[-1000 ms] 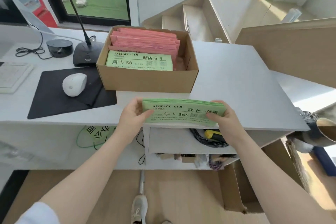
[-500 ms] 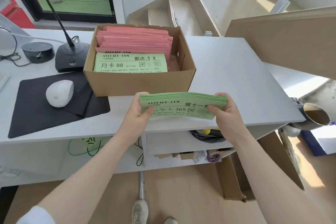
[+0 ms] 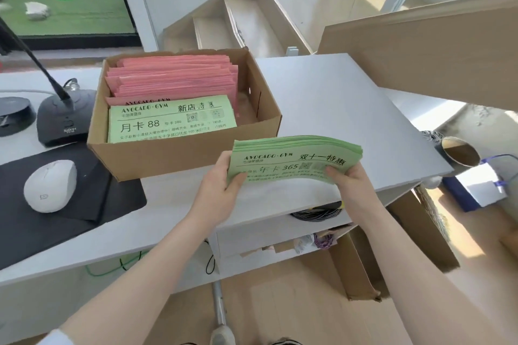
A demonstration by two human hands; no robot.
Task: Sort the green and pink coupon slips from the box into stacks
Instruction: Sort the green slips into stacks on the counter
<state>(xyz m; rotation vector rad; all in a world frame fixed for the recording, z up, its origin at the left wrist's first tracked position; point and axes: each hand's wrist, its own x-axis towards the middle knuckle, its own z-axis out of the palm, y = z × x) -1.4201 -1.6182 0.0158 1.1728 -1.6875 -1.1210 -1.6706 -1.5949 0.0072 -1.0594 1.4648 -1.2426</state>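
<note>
hands [image 3: 283,185] – green slips [image 3: 294,158] shifted right, tilted

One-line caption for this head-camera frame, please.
Both hands, left hand and right hand, hold a green coupon stack above the desk, beside the cardboard box.

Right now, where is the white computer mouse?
In the head view the white computer mouse sits at the left on the black mouse pad, just left of the cardboard box and in front of the microphone base.
</note>
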